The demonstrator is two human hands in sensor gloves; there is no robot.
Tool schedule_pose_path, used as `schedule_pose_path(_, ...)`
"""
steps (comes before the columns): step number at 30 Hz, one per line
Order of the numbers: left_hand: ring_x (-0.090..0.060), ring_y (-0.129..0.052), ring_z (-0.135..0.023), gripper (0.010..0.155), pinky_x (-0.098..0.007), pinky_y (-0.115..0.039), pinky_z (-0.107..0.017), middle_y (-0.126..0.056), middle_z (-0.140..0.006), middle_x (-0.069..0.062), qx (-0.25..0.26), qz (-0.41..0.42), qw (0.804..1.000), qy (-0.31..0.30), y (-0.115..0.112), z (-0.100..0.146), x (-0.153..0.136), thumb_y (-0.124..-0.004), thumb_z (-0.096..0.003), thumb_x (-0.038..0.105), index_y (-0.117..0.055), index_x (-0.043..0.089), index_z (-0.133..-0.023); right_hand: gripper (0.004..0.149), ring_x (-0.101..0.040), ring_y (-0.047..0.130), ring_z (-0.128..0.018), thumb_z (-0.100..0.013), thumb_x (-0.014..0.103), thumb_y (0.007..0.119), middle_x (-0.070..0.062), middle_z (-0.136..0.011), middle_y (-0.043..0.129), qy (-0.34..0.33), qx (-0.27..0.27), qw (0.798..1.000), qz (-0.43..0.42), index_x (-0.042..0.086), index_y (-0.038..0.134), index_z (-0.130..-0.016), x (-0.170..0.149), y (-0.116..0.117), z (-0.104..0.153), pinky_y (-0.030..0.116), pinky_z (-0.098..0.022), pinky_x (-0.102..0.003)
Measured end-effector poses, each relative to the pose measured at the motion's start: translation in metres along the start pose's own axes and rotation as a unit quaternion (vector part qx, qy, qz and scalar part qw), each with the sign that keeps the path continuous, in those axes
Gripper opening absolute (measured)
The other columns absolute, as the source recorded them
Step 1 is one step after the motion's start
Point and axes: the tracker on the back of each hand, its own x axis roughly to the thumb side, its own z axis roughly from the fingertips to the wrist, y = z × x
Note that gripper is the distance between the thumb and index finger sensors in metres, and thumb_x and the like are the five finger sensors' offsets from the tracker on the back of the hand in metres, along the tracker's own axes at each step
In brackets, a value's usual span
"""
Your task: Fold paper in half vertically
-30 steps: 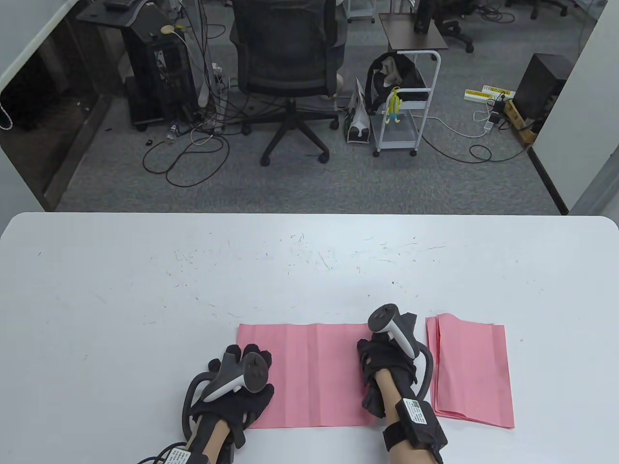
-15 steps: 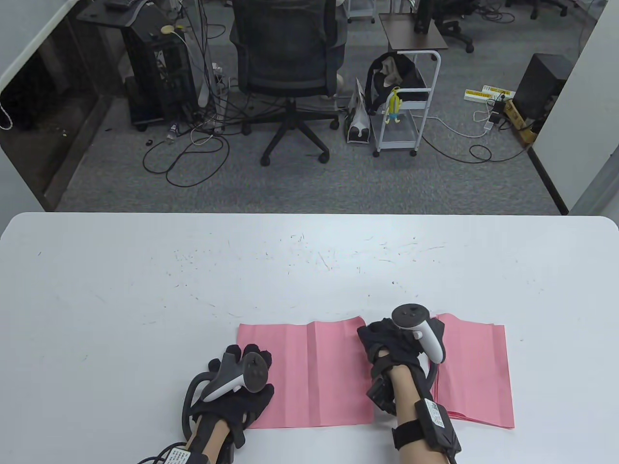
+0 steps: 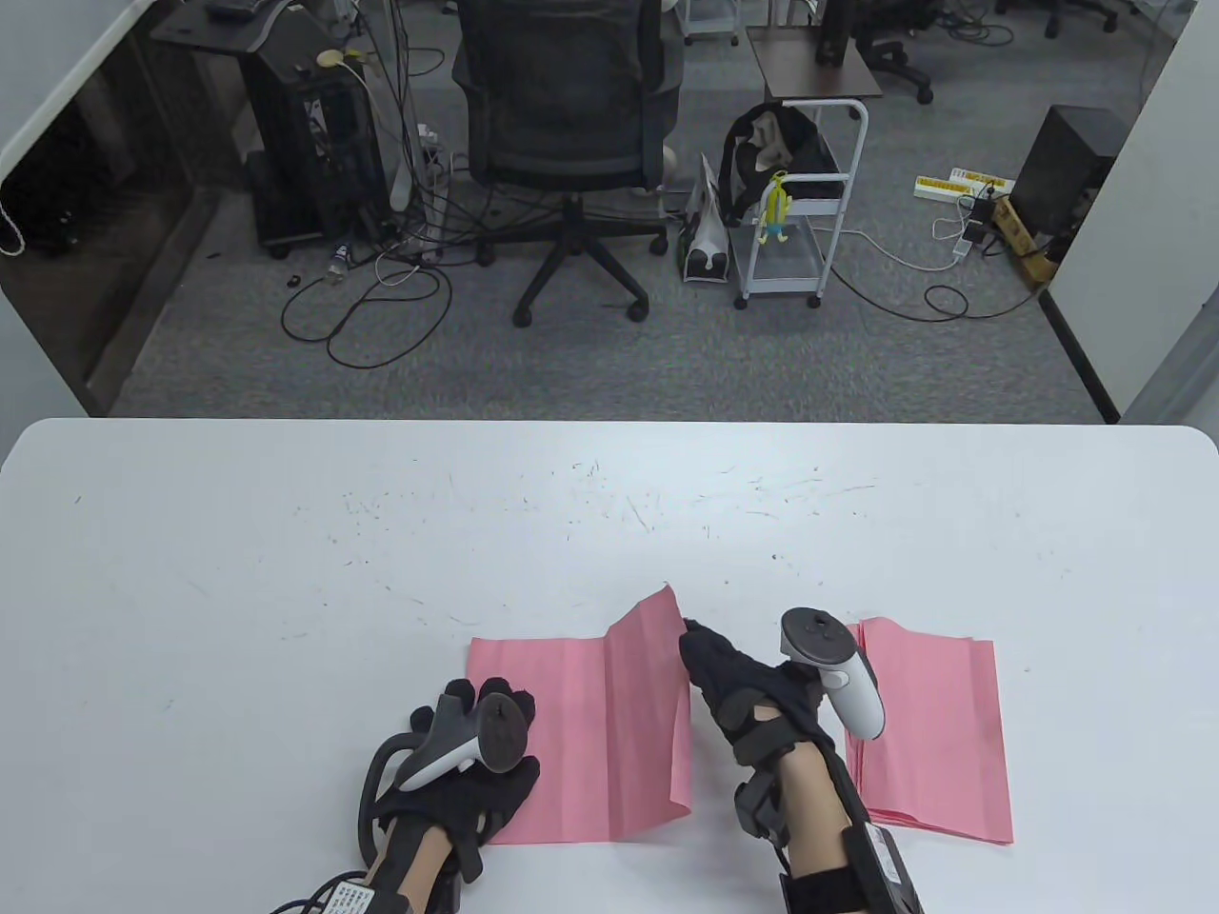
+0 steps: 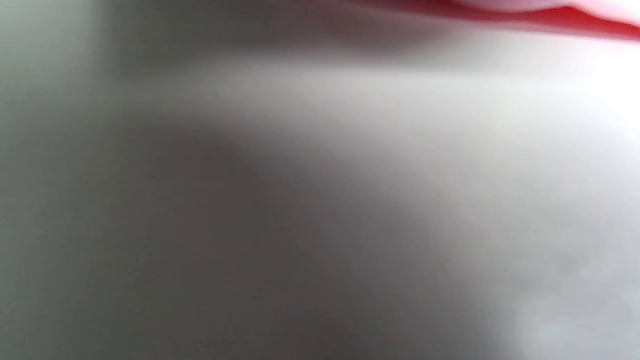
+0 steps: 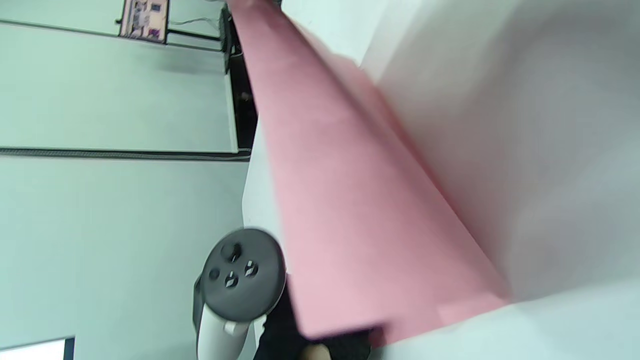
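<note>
Already lifted at its right half: thin pink rectangular paper sheet (image 3: 590, 724), near front edge of scuffed white table (image 3: 286, 571), standing up in a soft curl. Pinched at raised far corner by right hand (image 3: 752, 685), fingertips closed on it. Pressed flat at left end by left hand (image 3: 467, 762), fingers spread. Likely light, limp, easily creased; best taken at corners. Separate stack of pink sheets (image 3: 938, 733) just right.
</note>
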Motion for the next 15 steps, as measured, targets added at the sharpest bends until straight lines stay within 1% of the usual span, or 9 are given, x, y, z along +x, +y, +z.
schedule_pose_path(2, -0.039, 0.005, -0.11, 0.075, -0.068, -0.01, -0.077, 0.007, -0.121, 0.004, 0.0, 0.0, 1.0, 0.0, 0.0, 0.0, 0.0, -0.04, -0.0542, 0.063, -0.003, 0.036, -0.113, 0.069, -0.045, 0.035, -0.106, -0.052, 0.055, 0.056, -0.013, -0.117, 0.036, -0.009, 0.009, 1.0, 0.019, 0.022, 0.039, -0.109, 0.007, 0.014, -0.003, 0.036, -0.075, -0.063)
schedule_pose_path(5, -0.039, 0.005, -0.11, 0.075, -0.068, -0.01, -0.077, 0.007, -0.121, 0.004, 0.0, 0.0, 1.0, 0.0, 0.0, 0.0, 0.0, -0.04, -0.0541, 0.063, -0.002, 0.036, -0.113, 0.067, -0.043, 0.033, -0.107, -0.052, 0.054, 0.055, -0.011, -0.117, 0.037, -0.002, 0.01, 0.997, 0.077, 0.023, 0.04, -0.109, 0.01, 0.034, -0.01, 0.035, -0.076, -0.063)
schedule_pose_path(7, -0.039, 0.005, -0.11, 0.075, -0.068, -0.01, -0.077, 0.007, -0.121, 0.004, 0.001, -0.001, 1.0, 0.0, 0.0, 0.0, 0.0, -0.04, -0.0541, 0.063, -0.002, 0.036, -0.113, 0.064, -0.041, 0.032, -0.108, -0.053, 0.052, 0.056, -0.009, -0.117, 0.038, 0.012, -0.002, 0.991, 0.13, 0.025, 0.041, -0.109, 0.006, 0.05, -0.019, 0.034, -0.077, -0.062)
schedule_pose_path(8, -0.039, 0.005, -0.11, 0.075, -0.068, -0.01, -0.077, 0.007, -0.121, 0.004, 0.001, -0.001, 1.0, 0.0, 0.0, 0.0, 0.0, -0.04, -0.0541, 0.063, -0.002, 0.036, -0.114, 0.064, -0.04, 0.03, -0.108, -0.053, 0.051, 0.057, -0.008, -0.117, 0.037, 0.026, 0.0, 0.985, 0.173, 0.026, 0.04, -0.109, 0.003, 0.058, -0.026, 0.033, -0.077, -0.062)
schedule_pose_path(10, -0.039, 0.005, -0.11, 0.075, -0.068, -0.01, -0.077, 0.007, -0.121, 0.004, 0.001, -0.001, 1.0, 0.0, 0.0, 0.0, 0.0, -0.04, -0.0541, 0.063, -0.002, 0.036, -0.113, 0.064, -0.038, 0.026, -0.109, -0.053, 0.05, 0.058, -0.006, -0.118, 0.034, 0.055, -0.01, 0.967, 0.247, 0.028, 0.037, -0.109, -0.001, 0.069, -0.034, 0.03, -0.078, -0.061)
schedule_pose_path(12, -0.039, 0.005, -0.11, 0.075, -0.068, -0.01, -0.077, 0.007, -0.121, 0.004, 0.001, -0.001, 1.0, 0.0, 0.0, 0.0, 0.0, -0.039, -0.054, 0.063, -0.002, 0.036, -0.113, 0.065, -0.036, 0.022, -0.109, -0.053, 0.05, 0.059, -0.003, -0.119, 0.028, 0.1, -0.022, 0.928, 0.359, 0.031, 0.031, -0.109, -0.008, 0.085, -0.045, 0.028, -0.078, -0.061)
schedule_pose_path(13, -0.039, 0.005, -0.11, 0.075, -0.068, -0.01, -0.077, 0.007, -0.121, 0.004, 0.001, -0.001, 1.0, 0.0, 0.0, 0.0, 0.0, -0.039, -0.054, 0.063, -0.002, 0.036, -0.113, 0.066, -0.034, 0.02, -0.109, -0.053, 0.051, 0.059, -0.002, -0.119, 0.024, 0.117, -0.024, 0.912, 0.391, 0.033, 0.028, -0.109, -0.011, 0.091, -0.049, 0.027, -0.078, -0.06)
schedule_pose_path(14, -0.039, 0.005, -0.11, 0.075, -0.068, -0.01, -0.077, 0.007, -0.121, 0.004, 0.001, -0.001, 1.0, -0.001, 0.0, 0.0, 0.0, -0.039, -0.054, 0.063, -0.002, 0.036, -0.113, 0.067, -0.032, 0.018, -0.109, -0.052, 0.051, 0.059, -0.001, -0.118, 0.021, 0.138, -0.024, 0.892, 0.431, 0.034, 0.026, -0.108, -0.015, 0.098, -0.053, 0.025, -0.078, -0.06)
schedule_pose_path(15, -0.039, 0.005, -0.11, 0.075, -0.068, -0.01, -0.077, 0.007, -0.121, 0.004, 0.001, -0.001, 1.0, -0.001, 0.0, 0.0, 0.0, -0.039, -0.054, 0.063, -0.002, 0.036, -0.113, 0.068, -0.031, 0.016, -0.109, -0.052, 0.052, 0.059, 0.0, -0.118, 0.019, 0.146, -0.025, 0.882, 0.448, 0.035, 0.024, -0.108, -0.017, 0.102, -0.055, 0.025, -0.079, -0.059)
